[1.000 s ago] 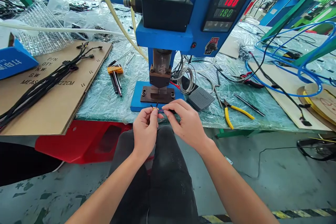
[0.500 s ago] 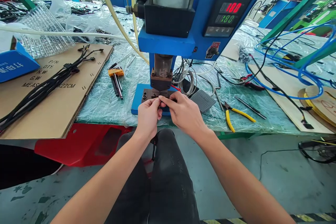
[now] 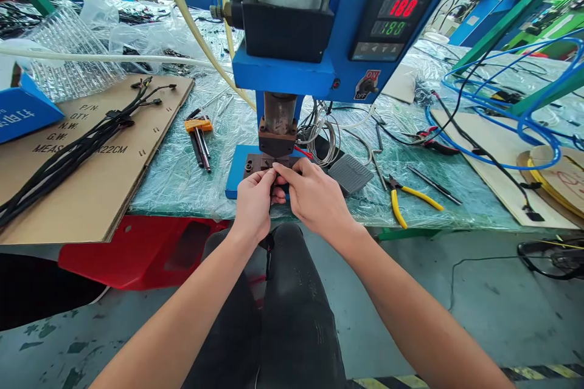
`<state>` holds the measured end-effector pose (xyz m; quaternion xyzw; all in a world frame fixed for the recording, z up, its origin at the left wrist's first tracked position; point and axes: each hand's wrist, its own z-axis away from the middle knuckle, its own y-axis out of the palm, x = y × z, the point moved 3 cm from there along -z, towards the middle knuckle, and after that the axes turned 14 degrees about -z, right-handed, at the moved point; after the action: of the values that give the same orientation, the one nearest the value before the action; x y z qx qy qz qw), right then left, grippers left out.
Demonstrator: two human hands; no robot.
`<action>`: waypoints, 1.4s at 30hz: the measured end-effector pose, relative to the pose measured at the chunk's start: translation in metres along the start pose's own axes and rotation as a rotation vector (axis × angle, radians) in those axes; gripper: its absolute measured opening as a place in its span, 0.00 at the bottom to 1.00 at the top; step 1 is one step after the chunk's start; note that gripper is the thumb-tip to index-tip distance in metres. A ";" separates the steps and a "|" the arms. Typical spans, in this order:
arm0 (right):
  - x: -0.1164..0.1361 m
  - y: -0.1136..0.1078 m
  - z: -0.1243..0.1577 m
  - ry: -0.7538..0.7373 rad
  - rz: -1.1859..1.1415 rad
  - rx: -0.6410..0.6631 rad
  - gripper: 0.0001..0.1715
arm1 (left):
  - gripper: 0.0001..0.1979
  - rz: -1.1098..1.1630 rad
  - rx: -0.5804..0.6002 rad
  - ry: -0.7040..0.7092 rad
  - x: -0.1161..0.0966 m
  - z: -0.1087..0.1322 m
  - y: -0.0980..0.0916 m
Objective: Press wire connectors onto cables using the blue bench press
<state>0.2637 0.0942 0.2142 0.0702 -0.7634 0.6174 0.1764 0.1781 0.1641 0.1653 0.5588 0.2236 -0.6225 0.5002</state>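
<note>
Both hands meet at the front of a blue press [image 3: 283, 73], just below and before its brown metal head [image 3: 277, 134]. My left hand [image 3: 255, 197] is closed in a pinch, with a dark cable hanging beneath its fingers toward my lap. Fingertips of my right hand [image 3: 312, 191] are pressed together against the left fingertips; what they grip is too small and hidden to name. Behind the fingers lies the dark metal block [image 3: 255, 164] on the press's blue base [image 3: 235, 176]. The control panel [image 3: 395, 21] shows 180 in red and in green.
Cardboard [image 3: 95, 176] with a black cable bundle [image 3: 86, 146] lies left. An orange-banded tool set [image 3: 199, 126] stands nearer the press. On the right are yellow-handled cutters [image 3: 410, 194], a dark rod [image 3: 433, 185], a grey ridged pad [image 3: 351, 173] and blue tubing [image 3: 497, 161].
The view has shifted slightly, so the press appears a little further left. The right fingers have shifted slightly over the left fingertips, and both hands remain together.
</note>
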 end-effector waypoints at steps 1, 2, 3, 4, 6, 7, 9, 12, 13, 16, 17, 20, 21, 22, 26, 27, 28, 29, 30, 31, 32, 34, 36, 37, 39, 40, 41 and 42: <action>0.001 0.000 0.000 0.002 0.010 -0.004 0.28 | 0.09 -0.003 -0.002 0.005 0.001 0.000 -0.001; 0.002 0.001 -0.001 0.002 0.020 -0.011 0.28 | 0.09 -0.006 -0.003 0.011 0.002 0.000 -0.001; 0.003 0.001 -0.001 0.000 0.029 -0.018 0.28 | 0.09 -0.008 -0.007 0.018 0.002 0.000 -0.002; 0.003 0.001 -0.001 -0.002 0.037 -0.025 0.27 | 0.10 -0.010 -0.011 0.024 0.003 0.000 -0.002; 0.004 0.002 -0.001 -0.005 0.049 -0.031 0.27 | 0.10 -0.012 -0.025 0.033 0.005 -0.001 -0.002; 0.004 0.003 0.000 -0.008 0.054 -0.032 0.27 | 0.11 -0.014 -0.031 0.036 0.006 -0.001 -0.002; 0.004 0.004 0.001 -0.013 0.065 -0.036 0.27 | 0.11 -0.016 -0.040 0.046 0.006 -0.002 -0.002; 0.005 0.003 0.002 -0.019 0.077 -0.046 0.27 | 0.11 -0.014 -0.034 0.061 0.006 -0.002 -0.001; 0.005 0.003 0.002 -0.018 0.076 -0.049 0.27 | 0.10 -0.012 -0.031 0.064 0.005 -0.002 -0.001; 0.005 0.003 0.002 -0.013 0.059 -0.048 0.27 | 0.10 -0.010 -0.031 0.060 0.004 -0.001 -0.001; 0.005 0.003 0.001 -0.009 0.053 -0.048 0.27 | 0.10 -0.012 -0.032 0.057 0.004 -0.001 -0.001; 0.002 0.003 0.002 -0.012 0.024 -0.051 0.27 | 0.11 -0.023 -0.036 0.057 0.004 -0.001 -0.001; 0.000 0.003 0.003 -0.015 0.005 -0.057 0.26 | 0.11 -0.027 -0.036 0.060 0.004 -0.001 -0.001; -0.002 0.004 0.004 -0.018 -0.019 -0.067 0.26 | 0.11 -0.031 -0.039 0.064 0.004 -0.001 -0.001; -0.010 0.001 0.016 0.010 -0.150 -0.157 0.26 | 0.10 -0.034 -0.050 0.071 0.005 -0.002 -0.001; -0.012 -0.001 0.020 0.023 -0.182 -0.188 0.25 | 0.10 -0.034 -0.054 0.071 0.005 -0.002 -0.001; -0.016 -0.003 0.024 0.041 -0.209 -0.223 0.25 | 0.10 -0.034 -0.060 0.070 0.005 -0.002 -0.001; -0.021 -0.005 0.029 0.061 -0.226 -0.262 0.24 | 0.10 -0.035 -0.062 0.068 0.005 -0.002 -0.001; -0.027 -0.007 0.034 0.082 -0.228 -0.309 0.24 | 0.10 -0.035 -0.064 0.067 0.004 -0.002 -0.001; -0.035 -0.010 0.040 0.105 -0.210 -0.358 0.23 | 0.10 -0.035 -0.064 0.065 0.004 -0.002 -0.001; -0.043 -0.011 0.045 0.131 -0.174 -0.406 0.23 | 0.09 -0.035 -0.063 0.063 0.004 -0.001 -0.001; -0.061 -0.012 0.054 0.200 -0.056 -0.466 0.25 | 0.09 -0.031 -0.065 0.056 0.003 -0.001 -0.001; -0.078 -0.008 0.060 0.286 0.050 -0.453 0.28 | 0.08 -0.030 -0.067 0.046 0.002 0.000 -0.001; -0.085 -0.006 0.062 0.320 0.081 -0.431 0.29 | 0.08 -0.031 -0.067 0.041 0.002 0.000 -0.001; -0.095 -0.002 0.064 0.355 0.100 -0.398 0.29 | 0.08 -0.034 -0.067 0.035 0.001 0.000 -0.001; -0.097 -0.001 0.064 0.360 0.098 -0.392 0.29 | 0.08 -0.034 -0.067 0.035 0.001 0.000 -0.001; -0.098 0.000 0.064 0.363 0.096 -0.391 0.30 | 0.08 -0.032 -0.067 0.034 0.001 0.000 -0.001; -0.098 0.000 0.064 0.368 0.094 -0.391 0.30 | 0.08 -0.030 -0.069 0.034 0.001 0.000 -0.001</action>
<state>0.3434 0.0213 0.1684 -0.1141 -0.8256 0.4683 0.2934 0.1774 0.1637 0.1638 0.5483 0.2619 -0.6120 0.5062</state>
